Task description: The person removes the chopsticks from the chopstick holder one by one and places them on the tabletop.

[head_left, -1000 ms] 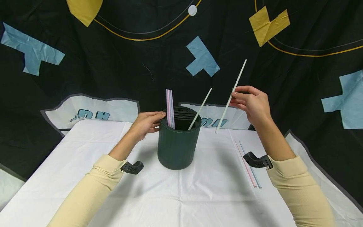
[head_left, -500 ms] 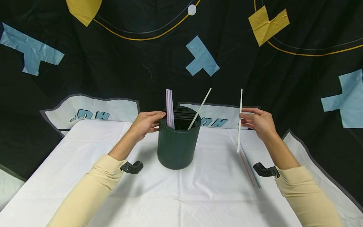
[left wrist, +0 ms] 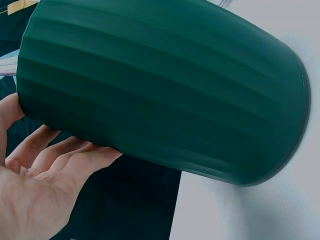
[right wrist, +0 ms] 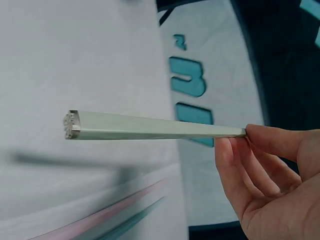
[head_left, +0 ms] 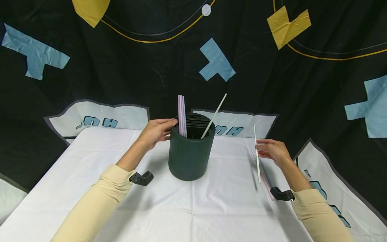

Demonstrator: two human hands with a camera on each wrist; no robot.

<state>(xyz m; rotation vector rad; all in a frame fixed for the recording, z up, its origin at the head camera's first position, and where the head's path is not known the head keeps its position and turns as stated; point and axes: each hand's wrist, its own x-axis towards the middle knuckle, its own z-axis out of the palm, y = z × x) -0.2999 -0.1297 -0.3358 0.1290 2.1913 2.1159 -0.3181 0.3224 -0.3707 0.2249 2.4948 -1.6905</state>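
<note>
A dark green ribbed utensil holder [head_left: 190, 158] stands upright, a slotted black insert [head_left: 197, 120] inside its mouth. My left hand [head_left: 155, 132] holds its left side near the rim, the fingers [left wrist: 102, 155] against the ribbed wall in the left wrist view. With my right hand [head_left: 273, 150] I pinch a pale green chopstick [right wrist: 150, 126], its patterned silvery end away from my fingers. That chopstick hangs just above the table, nearly upright in the head view. Another pale green chopstick [head_left: 214, 116] leans rightward in the holder; several pink and bluish ones [head_left: 182, 116] stand at its left.
On the white-covered table [head_left: 193, 211], a pink chopstick [head_left: 266, 183] and a blue chopstick [right wrist: 132, 220] lie side by side below my right hand. Behind hangs a black cloth [head_left: 130, 74] with blue and yellow patches.
My right hand has lowered and moved rightward with the pale green chopstick, from beside the holder to above the two lying chopsticks. My left hand and the holder stay in place.
</note>
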